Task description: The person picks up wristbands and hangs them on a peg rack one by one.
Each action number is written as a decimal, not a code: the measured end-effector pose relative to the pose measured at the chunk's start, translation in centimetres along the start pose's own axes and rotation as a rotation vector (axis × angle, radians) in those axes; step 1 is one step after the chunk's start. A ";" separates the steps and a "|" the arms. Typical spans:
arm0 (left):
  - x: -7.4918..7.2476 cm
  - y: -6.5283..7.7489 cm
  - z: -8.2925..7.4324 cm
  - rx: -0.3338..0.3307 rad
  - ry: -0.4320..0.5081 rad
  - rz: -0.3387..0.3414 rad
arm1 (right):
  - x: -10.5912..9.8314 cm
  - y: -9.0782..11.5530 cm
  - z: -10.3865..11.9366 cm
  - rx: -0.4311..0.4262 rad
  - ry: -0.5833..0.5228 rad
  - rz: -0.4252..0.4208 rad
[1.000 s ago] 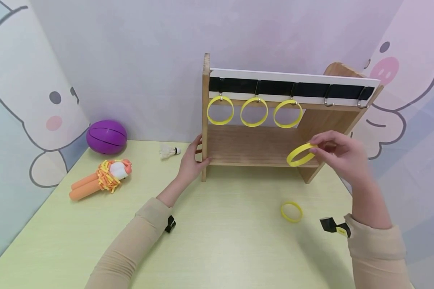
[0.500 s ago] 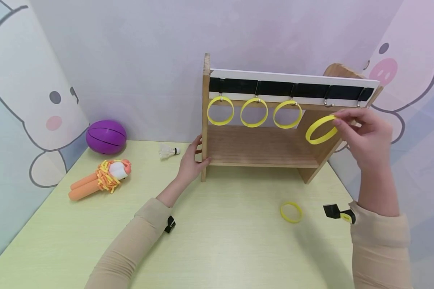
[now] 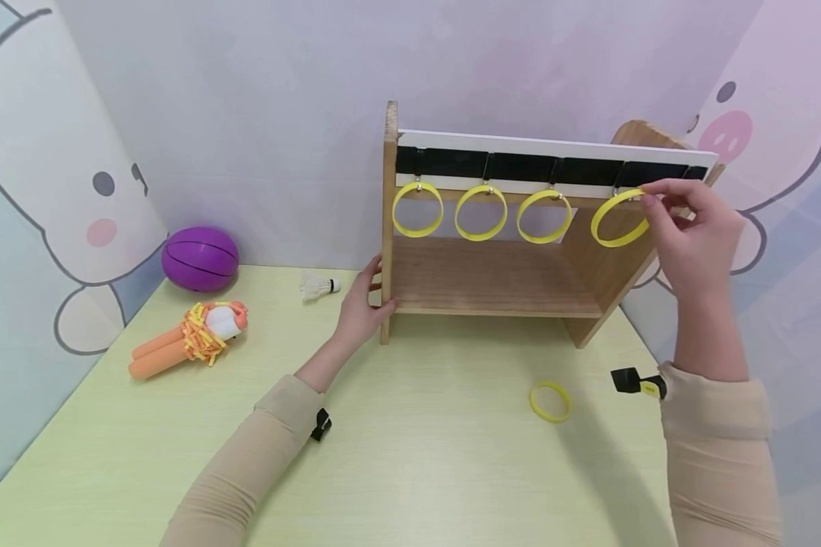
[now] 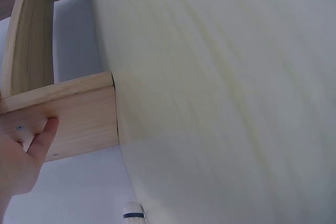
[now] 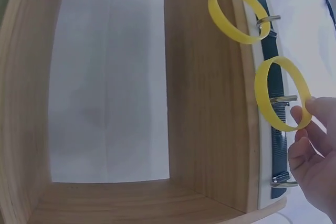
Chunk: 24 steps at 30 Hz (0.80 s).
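Observation:
My right hand [image 3: 703,239] pinches a yellow ring [image 3: 597,230] between thumb and fingers at the right part of a wooden shelf rack [image 3: 492,277]. In the right wrist view a metal hook [image 5: 283,99] shows within the outline of this ring [image 5: 264,106]. A yellow ring [image 3: 417,231], a second ring [image 3: 480,235] and a third ring [image 3: 543,238] hang from hooks along the rack's black strip [image 3: 520,167]. My left hand [image 3: 361,310] grips the rack's left side panel, and its fingertips lie on the outer face in the left wrist view.
Another yellow ring [image 3: 550,419] lies on the table [image 3: 410,471] in front of the rack. To the left are a purple ball [image 3: 201,259], an orange foam doll [image 3: 191,338] and a shuttlecock [image 3: 318,287]. Walls stand close behind and at both sides.
My right hand has carried its yellow ring up and to the right, from in front of the lower shelf to the fourth hook. The left hand has stayed on the side panel.

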<state>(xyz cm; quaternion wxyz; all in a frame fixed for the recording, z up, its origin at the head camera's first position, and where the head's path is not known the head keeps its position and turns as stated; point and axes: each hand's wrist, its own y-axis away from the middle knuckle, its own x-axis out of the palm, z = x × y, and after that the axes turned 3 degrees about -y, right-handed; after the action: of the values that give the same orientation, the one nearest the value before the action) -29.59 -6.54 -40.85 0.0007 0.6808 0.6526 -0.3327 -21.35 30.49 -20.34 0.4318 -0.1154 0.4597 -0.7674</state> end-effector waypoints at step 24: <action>-0.1 0.0 -0.1 0.000 0.013 0.007 | 0.8 -0.1 -2.5 -0.069 0.126 0.062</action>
<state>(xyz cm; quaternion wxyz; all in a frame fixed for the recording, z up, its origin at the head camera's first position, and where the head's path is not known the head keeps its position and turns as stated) -29.56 -6.54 -40.72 -0.0022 0.6851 0.6503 -0.3282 -23.33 31.38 -21.83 0.4216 -0.0674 0.5152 -0.7431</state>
